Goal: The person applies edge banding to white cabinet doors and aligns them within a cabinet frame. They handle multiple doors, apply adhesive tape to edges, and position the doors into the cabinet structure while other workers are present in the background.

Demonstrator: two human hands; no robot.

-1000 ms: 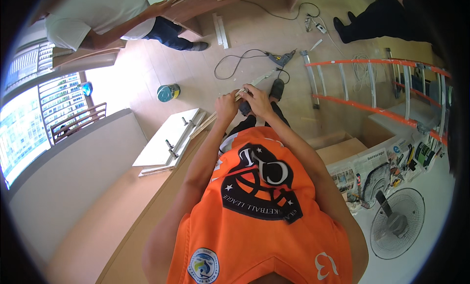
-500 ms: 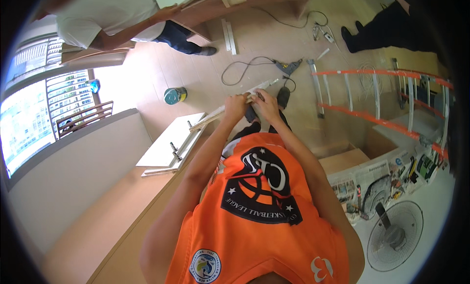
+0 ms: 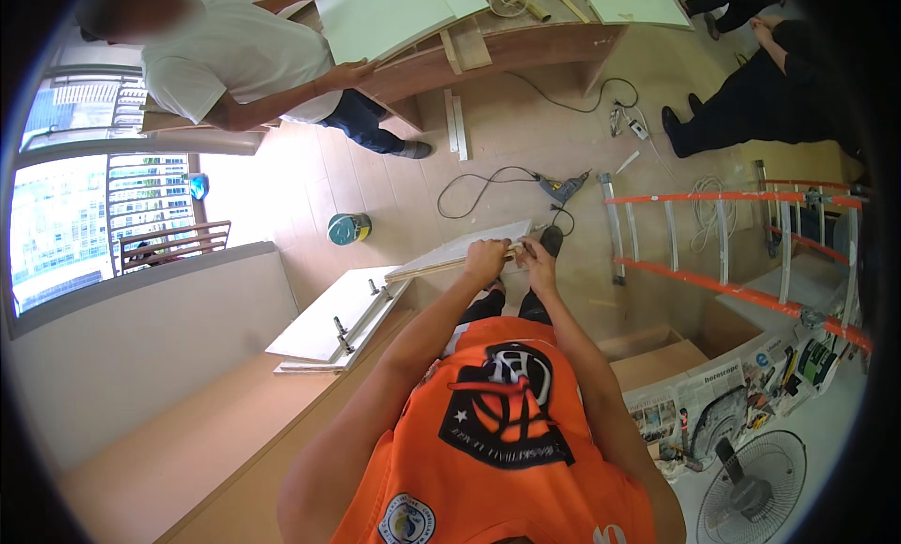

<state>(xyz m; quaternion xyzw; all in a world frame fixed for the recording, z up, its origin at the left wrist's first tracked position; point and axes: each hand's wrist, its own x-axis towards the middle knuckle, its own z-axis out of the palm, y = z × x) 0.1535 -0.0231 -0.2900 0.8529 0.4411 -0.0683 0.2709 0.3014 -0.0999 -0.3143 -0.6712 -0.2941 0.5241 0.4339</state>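
Observation:
A white board (image 3: 462,247) with a raw wooden edge is in front of me. My left hand (image 3: 486,260) is closed around its near edge, close to the right end. At that end, my right hand (image 3: 539,266) is closed with fingers bent by the corner. Something small and pale shows between the two hands, too small to name. To the left, white panels (image 3: 324,311) with metal hinges (image 3: 341,335) lie stacked on a wood-coloured surface (image 3: 211,413).
A corded drill (image 3: 563,185) and a green bucket (image 3: 350,229) stand on the floor ahead. An orange ladder (image 3: 676,274) lies to the right, above a fan (image 3: 751,492). A person in a white shirt (image 3: 239,61) touches a workbench (image 3: 526,51); another in black (image 3: 760,93) stands far right.
The view has tilted up, showing more of the workbench. The board's white face has turned more into view, and both hands have shifted slightly right along with it.

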